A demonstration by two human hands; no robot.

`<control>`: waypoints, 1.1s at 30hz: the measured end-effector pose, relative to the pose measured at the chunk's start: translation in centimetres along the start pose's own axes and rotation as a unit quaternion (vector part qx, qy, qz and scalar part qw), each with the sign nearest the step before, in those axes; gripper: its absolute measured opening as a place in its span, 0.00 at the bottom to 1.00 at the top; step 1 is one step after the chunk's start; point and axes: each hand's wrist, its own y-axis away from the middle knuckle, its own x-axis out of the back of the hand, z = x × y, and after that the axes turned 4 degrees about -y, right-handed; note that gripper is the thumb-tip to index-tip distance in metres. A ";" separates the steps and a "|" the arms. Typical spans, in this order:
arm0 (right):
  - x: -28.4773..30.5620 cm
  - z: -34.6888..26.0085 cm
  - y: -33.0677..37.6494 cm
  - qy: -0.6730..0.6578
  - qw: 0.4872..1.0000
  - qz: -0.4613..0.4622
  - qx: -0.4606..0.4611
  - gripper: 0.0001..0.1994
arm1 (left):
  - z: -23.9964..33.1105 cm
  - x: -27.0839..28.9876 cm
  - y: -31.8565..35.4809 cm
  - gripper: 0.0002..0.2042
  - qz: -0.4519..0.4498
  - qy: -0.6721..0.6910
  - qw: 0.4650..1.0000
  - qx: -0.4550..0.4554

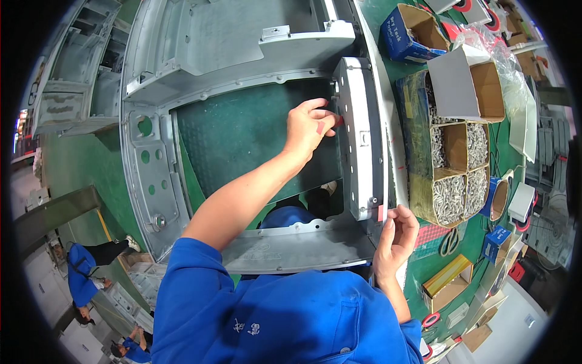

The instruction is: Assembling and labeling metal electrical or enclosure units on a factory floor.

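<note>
A large grey metal frame with an open middle lies before me. Along its right side runs a silver metal bar with a row of holes. My left hand reaches across the opening, its fingers apart and the fingertips at the bar's inner face. A small red piece of tape sticks to that hand. My right hand is at the bar's near end, with curled fingers and the thumb close to the index finger. At those fingertips is another red piece of tape; its far edge meets the bar's end.
Right of the frame, a divided cardboard box holds many small metal fasteners. A blue carton stands beyond it, and scissors lie nearer. A yellow box is at lower right. Other people in blue are at far left.
</note>
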 end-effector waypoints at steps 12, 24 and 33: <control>0.0 0.1 0.0 -0.001 1.000 0.006 0.004 0.15 | 0.4 -0.1 -0.1 0.23 -0.002 -0.038 0.999 -0.003; -0.1 -0.1 0.0 -0.005 1.000 0.004 0.005 0.15 | 1.2 -0.5 0.2 0.25 0.019 -0.093 0.995 0.001; 0.1 0.0 0.1 -0.016 1.000 0.001 -0.011 0.14 | 1.0 -1.0 0.3 0.25 0.055 -0.153 0.986 -0.039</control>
